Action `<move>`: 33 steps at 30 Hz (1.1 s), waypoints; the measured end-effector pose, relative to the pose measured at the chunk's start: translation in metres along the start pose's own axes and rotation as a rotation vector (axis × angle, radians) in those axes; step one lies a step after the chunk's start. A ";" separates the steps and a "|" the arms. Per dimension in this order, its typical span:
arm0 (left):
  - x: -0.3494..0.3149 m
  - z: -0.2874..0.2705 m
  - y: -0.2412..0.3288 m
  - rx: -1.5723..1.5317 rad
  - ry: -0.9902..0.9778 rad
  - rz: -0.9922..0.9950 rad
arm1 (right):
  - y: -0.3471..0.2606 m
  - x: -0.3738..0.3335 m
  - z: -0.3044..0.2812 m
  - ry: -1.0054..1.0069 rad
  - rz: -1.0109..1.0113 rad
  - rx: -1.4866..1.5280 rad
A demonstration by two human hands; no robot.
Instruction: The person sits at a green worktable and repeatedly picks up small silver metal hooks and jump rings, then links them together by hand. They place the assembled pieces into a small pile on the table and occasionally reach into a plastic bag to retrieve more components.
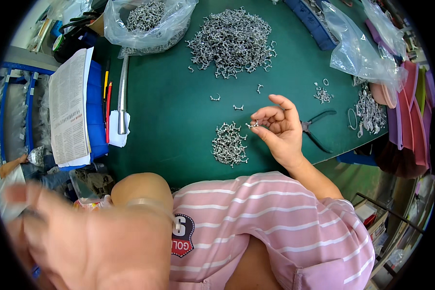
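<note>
My right hand (pixel 286 137) pinches a small curved silver metal piece (pixel 252 124) between thumb and forefinger. It hovers above the green tabletop, just right of a small heap of similar pieces (pixel 229 145). Farther off lies a much larger heap of the same kind (pixel 232 41). Between the heaps, loose curved pieces (pixel 238 107) are scattered. A pair of pliers (pixel 318 142) with dark green handles rests beyond my right wrist, its jaws partly hidden. My left hand (pixel 101 241) is raised at lower left, very near the camera; motion blurs its fingers.
A clear plastic bag (pixel 179 26) of metal pieces stands far left. A tapered metal rod (pixel 123 96), pencils (pixel 108 108) and a blue tray (pixel 97 111) with printed paper (pixel 68 111) line the left. At right are silver rings (pixel 369 113), plastic bags (pixel 360 50) and a blue bin (pixel 311 21).
</note>
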State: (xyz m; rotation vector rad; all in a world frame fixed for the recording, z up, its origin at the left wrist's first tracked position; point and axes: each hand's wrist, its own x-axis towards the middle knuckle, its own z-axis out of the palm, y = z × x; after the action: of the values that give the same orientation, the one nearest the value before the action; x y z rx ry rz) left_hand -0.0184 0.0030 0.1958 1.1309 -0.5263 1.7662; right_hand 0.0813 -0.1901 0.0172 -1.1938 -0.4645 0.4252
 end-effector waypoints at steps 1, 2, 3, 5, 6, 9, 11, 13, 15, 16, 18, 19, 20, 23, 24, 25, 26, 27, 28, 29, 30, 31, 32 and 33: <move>-0.009 -0.006 -0.008 0.061 -0.008 -0.043 | 0.000 0.000 0.001 -0.001 0.002 0.003; -0.017 -0.014 -0.015 0.125 -0.022 -0.087 | 0.000 0.001 0.002 -0.011 0.005 0.006; -0.027 -0.020 -0.023 0.171 -0.042 -0.143 | 0.000 0.001 0.001 -0.007 0.004 0.008; -0.051 -0.034 -0.039 0.259 -0.140 -0.287 | 0.000 0.001 0.000 -0.012 0.008 0.007; -0.065 -0.039 -0.047 0.281 -0.213 -0.377 | 0.001 -0.001 -0.001 -0.010 0.010 0.006; -0.101 -0.053 -0.055 0.268 -0.578 -0.659 | -0.002 -0.002 0.005 0.052 0.016 0.090; -0.116 -0.048 -0.043 0.276 -0.718 -0.981 | -0.001 -0.005 0.004 0.025 0.075 0.042; -0.135 -0.051 -0.041 0.248 -0.868 -0.998 | -0.002 -0.006 0.009 0.008 0.096 -0.009; -0.147 -0.056 -0.037 0.174 -0.892 -1.087 | -0.001 -0.011 0.012 -0.075 0.162 -0.062; -0.148 -0.058 -0.038 0.189 -0.894 -1.095 | 0.001 -0.011 0.011 -0.090 0.202 -0.100; -0.151 -0.064 -0.040 0.245 -0.895 -1.056 | 0.000 -0.011 0.011 -0.117 0.256 -0.074; -0.152 -0.067 -0.042 0.274 -0.895 -1.037 | 0.000 -0.010 0.009 -0.130 0.284 -0.062; -0.155 -0.070 -0.043 0.308 -0.868 -1.020 | -0.004 -0.006 0.007 -0.155 0.275 -0.164; -0.154 -0.076 -0.047 0.335 -0.782 -1.115 | -0.008 0.029 -0.013 -0.155 -0.209 -0.945; -0.152 -0.076 -0.046 0.315 -0.740 -1.189 | -0.006 0.041 -0.018 -0.065 -0.216 -1.009; -0.153 -0.076 -0.045 0.300 -0.702 -1.210 | -0.005 0.051 -0.022 0.026 -0.223 -1.070; -0.153 -0.077 -0.046 0.283 -0.666 -1.226 | -0.001 0.058 -0.027 0.011 -0.222 -1.149; -0.154 -0.077 -0.047 0.267 -0.630 -1.242 | 0.004 0.064 -0.033 -0.003 -0.222 -1.227; -0.154 -0.079 -0.047 0.256 -0.653 -1.248 | 0.007 0.067 -0.037 -0.018 -0.222 -1.306; -0.154 -0.080 -0.047 0.256 -0.652 -1.253 | 0.009 0.068 -0.038 -0.028 -0.206 -1.301; -0.153 -0.080 -0.047 0.256 -0.651 -1.259 | 0.010 0.068 -0.039 -0.038 -0.190 -1.297; -0.153 -0.080 -0.047 0.256 -0.651 -1.264 | 0.010 0.069 -0.039 -0.048 -0.173 -1.293; -0.153 -0.080 -0.046 0.247 -0.648 -1.276 | 0.010 0.067 -0.037 -0.035 -0.131 -1.221; -0.154 -0.080 -0.046 0.238 -0.646 -1.287 | 0.009 0.066 -0.034 -0.023 -0.088 -1.149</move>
State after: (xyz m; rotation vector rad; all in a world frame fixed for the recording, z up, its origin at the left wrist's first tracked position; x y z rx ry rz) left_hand 0.0050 0.0100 0.0180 1.6610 0.1151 0.3346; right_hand 0.1542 -0.1779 0.0065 -2.2589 -0.8213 0.0553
